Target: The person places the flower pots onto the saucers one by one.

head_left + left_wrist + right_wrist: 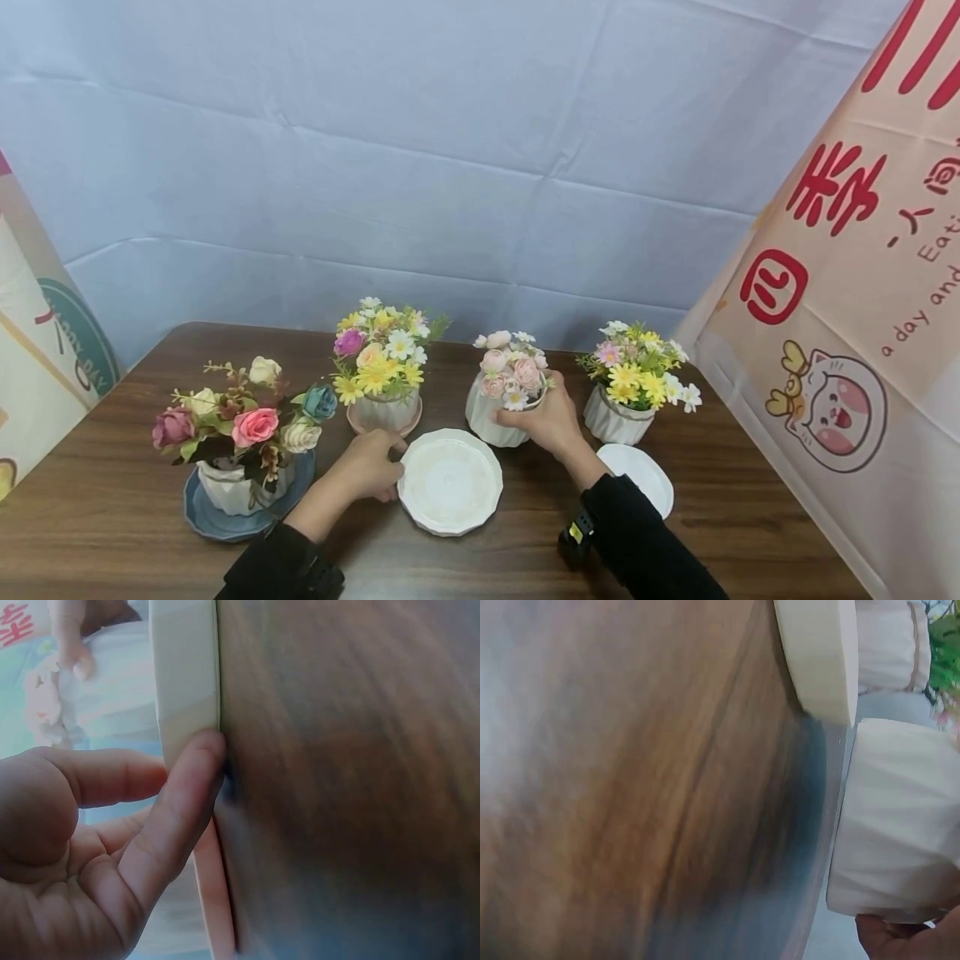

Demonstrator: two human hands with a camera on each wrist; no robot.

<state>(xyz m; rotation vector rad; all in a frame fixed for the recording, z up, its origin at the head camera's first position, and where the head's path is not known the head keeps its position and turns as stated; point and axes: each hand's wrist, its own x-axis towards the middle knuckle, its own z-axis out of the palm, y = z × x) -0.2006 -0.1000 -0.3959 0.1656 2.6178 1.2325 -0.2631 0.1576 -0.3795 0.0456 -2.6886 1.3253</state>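
The pink-flower pot (495,417) stood on the table (112,467) just behind the empty white saucer (450,481), slightly to its right, with the right hand (547,417) wrapped round its right side and rim. The left hand (367,467) lay at the saucer's left edge, fingertips (206,746) touching the rim, fingers loosely curled. The right hand was thus the one on the pot, the saucer lying toward the person from it.

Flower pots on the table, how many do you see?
4, none seems hidden. Rose pot on the blue saucer at left; daisy pot on a pink saucer; pink-flower pot held by the right hand; yellow-flower pot at right.
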